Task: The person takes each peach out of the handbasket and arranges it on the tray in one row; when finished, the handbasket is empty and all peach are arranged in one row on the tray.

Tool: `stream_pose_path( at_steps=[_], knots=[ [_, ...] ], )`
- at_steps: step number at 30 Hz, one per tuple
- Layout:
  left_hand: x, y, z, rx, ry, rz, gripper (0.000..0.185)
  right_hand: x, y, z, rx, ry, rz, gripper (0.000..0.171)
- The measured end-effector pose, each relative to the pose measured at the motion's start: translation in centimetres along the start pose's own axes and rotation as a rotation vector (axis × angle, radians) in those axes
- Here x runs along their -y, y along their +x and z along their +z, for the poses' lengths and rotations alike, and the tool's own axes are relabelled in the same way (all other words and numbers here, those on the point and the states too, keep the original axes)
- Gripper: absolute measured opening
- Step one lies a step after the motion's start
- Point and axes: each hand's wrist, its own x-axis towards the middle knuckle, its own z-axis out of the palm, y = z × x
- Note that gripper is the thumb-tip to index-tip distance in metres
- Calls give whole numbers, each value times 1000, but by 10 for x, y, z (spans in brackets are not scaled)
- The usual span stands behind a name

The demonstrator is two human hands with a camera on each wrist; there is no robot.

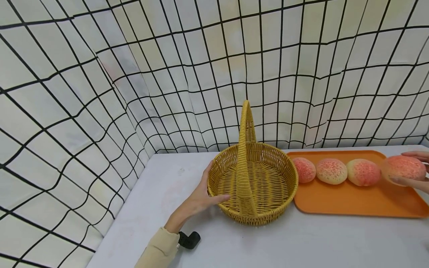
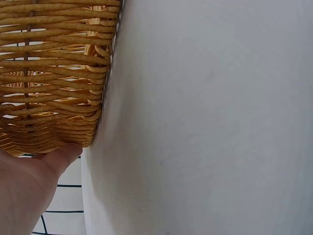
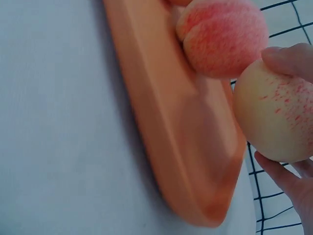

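- The left hand (image 1: 200,195) lies against the outer wall of the woven basket (image 1: 268,193), fingers straight along the weave and thumb reaching to the rim. It grips nothing; it seems set there to keep the light basket from sliding on the grey table (image 1: 318,242).
- From the left wrist view the thumb (image 2: 61,156) touches the lower wicker, with the table just beyond.
- The basket holds nothing, and its upright handle (image 1: 246,126) runs across the middle, away from the left hand, leaving open halves on either side.
- The right hand (image 1: 417,175) is curled round the held peach (image 1: 403,168), thumb and fingers (image 3: 288,61) on opposite sides. The fruit hangs just above the orange tray (image 1: 352,203), at the end farthest from the basket.
- Three more peaches (image 1: 331,171) lie in a row on the tray between the right hand and the basket, the nearest peach (image 3: 222,36) just beside the held one.
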Motion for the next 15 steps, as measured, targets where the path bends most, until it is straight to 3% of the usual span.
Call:
stream_pose_path(
  at_steps=[6,15],
  knots=[
    [0,0,0,-2,6,0,125,-10,-5,5,53,-69,30,78],
    [0,0,0,10,5,10,125,-6,-5,5,127,5,-19,77]
  ],
)
